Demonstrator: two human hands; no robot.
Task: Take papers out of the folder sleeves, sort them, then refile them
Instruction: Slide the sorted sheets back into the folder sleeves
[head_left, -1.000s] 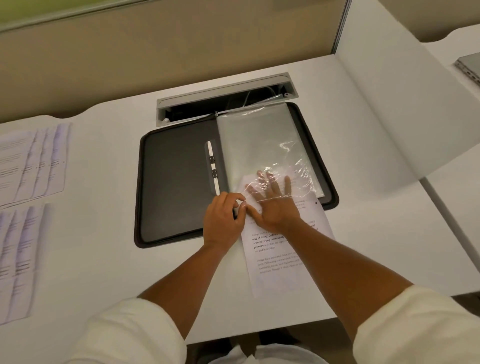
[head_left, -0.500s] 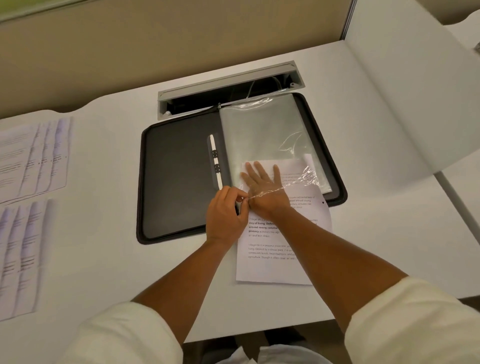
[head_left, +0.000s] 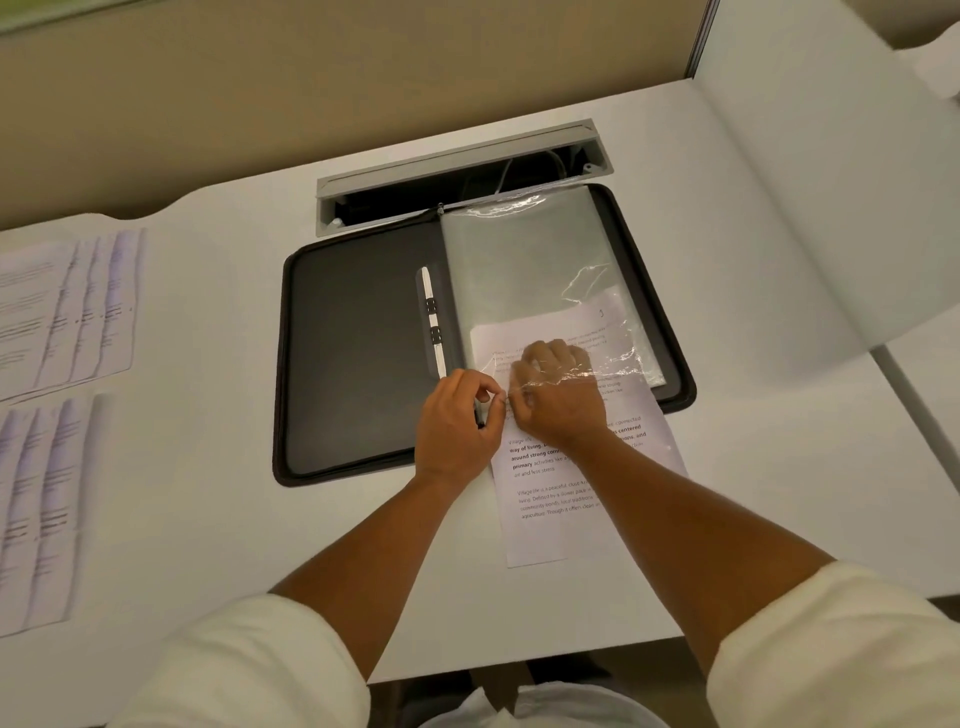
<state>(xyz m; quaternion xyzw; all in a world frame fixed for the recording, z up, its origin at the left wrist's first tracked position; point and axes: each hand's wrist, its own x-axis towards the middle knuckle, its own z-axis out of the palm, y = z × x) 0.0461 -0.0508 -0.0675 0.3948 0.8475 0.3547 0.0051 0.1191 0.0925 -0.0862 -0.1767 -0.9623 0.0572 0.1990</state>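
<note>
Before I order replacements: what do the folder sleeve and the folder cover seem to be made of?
Sleeve: thin clear plastic film, glossy; it wrinkles, throws bright glare, and the printed paper shows through it. Folder cover: dark matte, probably faux leather or fabric, with a stitched-looking raised edge; the exact material is unclear.

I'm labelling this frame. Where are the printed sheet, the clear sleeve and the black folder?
printed sheet (head_left: 550, 509): head view, bare lower half on the desk.
clear sleeve (head_left: 519, 270): head view, empty upper part.
black folder (head_left: 358, 364): head view, bare left inner cover.
</note>
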